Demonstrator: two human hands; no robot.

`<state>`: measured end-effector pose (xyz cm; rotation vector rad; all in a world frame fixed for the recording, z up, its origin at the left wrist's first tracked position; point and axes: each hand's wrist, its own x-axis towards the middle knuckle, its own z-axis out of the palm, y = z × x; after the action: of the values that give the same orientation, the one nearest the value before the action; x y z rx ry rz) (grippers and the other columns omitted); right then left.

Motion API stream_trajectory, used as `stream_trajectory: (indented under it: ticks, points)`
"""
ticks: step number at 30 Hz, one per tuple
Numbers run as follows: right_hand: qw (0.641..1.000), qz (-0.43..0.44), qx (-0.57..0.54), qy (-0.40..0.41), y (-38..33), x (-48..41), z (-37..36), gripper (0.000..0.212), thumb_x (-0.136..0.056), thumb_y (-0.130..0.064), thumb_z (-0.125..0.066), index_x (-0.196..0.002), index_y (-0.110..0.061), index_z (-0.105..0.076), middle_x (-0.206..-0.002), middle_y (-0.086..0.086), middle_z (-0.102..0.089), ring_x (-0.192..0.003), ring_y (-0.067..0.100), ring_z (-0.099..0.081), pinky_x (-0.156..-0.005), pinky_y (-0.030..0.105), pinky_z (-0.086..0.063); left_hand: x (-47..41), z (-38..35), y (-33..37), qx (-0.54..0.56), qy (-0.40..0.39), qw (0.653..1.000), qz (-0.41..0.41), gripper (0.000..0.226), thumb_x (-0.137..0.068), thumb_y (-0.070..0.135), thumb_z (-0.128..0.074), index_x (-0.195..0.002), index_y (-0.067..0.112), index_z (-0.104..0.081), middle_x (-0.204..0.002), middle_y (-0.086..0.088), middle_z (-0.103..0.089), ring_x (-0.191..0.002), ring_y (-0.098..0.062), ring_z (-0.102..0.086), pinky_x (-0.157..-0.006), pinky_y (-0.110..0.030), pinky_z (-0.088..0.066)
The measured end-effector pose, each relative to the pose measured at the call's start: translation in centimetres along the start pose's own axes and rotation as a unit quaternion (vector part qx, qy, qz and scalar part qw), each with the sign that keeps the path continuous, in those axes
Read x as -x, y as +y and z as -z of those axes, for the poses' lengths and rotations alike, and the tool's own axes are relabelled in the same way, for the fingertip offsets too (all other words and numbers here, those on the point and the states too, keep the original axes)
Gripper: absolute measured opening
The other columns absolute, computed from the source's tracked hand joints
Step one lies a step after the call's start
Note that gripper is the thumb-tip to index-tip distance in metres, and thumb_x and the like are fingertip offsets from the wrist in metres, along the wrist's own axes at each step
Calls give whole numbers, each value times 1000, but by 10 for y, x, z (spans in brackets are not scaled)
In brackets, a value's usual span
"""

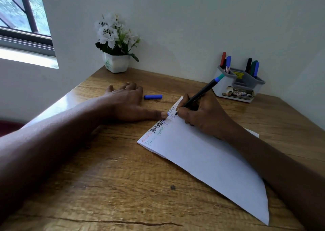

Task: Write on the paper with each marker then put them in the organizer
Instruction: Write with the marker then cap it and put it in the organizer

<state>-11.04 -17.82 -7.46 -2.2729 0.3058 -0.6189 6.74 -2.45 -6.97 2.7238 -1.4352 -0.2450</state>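
A white sheet of paper (207, 160) lies slanted on the wooden desk (105, 178), with coloured words along its upper left edge. My right hand (202, 118) grips a thin black marker (200, 93) with a blue and teal end, its tip touching the paper near the top corner. My left hand (126, 104) lies flat on the desk, its thumb pressing the paper's edge. A blue marker cap (153, 96) lies on the desk beyond my left hand. The grey and white organizer (237, 88) stands at the back right, holding several markers (253, 67).
A white pot of white flowers (116, 62) stands in the back corner against the wall. A window (22, 16) is at the upper left. The desk's left edge runs diagonally beside my left forearm.
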Motion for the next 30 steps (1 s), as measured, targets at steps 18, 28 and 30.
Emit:
stream_trajectory:
  ticks: [18,28,30]
  points:
    - [1000,-14,6,23,0,0,-2,10,-82,-7,-71,-73,-9,-69,-55,2,-65,-51,9,-59,-56,27,-48,0,1,0,3,2,1000,-1,151,-32,110,-17,-154,22,-30,-167,-5,-21,-152,-25,-23,-120,-63,-15]
    - [999,-32,-9,31,-1,0,-1,11,-85,-6,-69,-74,-5,-68,-54,1,-65,-50,8,-58,-54,27,-49,1,1,1,3,6,1000,1,148,-34,110,-18,-153,23,-31,-166,-6,-23,-151,-25,-24,-119,-64,-17]
    - [999,-30,-12,35,-1,-1,-1,15,-85,-6,-70,-70,-7,-66,-53,2,-64,-48,9,-57,-52,27,-48,1,1,1,6,5,1000,1,149,-34,110,-18,-154,24,-30,-166,-6,-21,-152,-25,-23,-120,-65,-16]
